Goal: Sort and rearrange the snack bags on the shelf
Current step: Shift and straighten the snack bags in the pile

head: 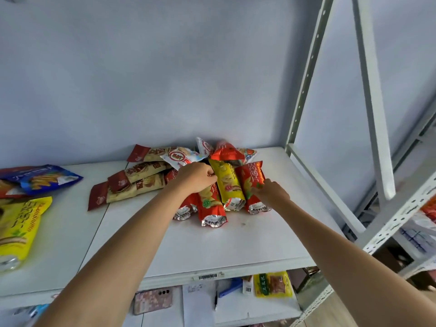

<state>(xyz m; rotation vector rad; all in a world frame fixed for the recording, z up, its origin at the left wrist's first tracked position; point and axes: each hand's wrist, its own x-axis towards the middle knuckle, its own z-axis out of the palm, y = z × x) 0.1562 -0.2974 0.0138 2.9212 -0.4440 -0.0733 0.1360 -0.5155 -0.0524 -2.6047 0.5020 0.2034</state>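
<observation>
A heap of snack bags lies at the back of the white shelf (212, 246). My left hand (197, 175) has its fingers curled into the heap, gripping a red bag (208, 204) beside the yellow bag (227, 182). My right hand (271, 192) pinches the side of the rightmost red bag (251, 178). Three brown bags (132, 185) lie to the left of the heap. White bags (181, 158) and another red bag (226, 151) are piled behind, against the wall.
At the left edge lie a blue bag (47, 179) and a large yellow bag (18, 230). Grey shelf uprights (304, 90) stand on the right. On the lower shelf are a phone (153, 300), papers, a pen and a yellow packet (272, 284).
</observation>
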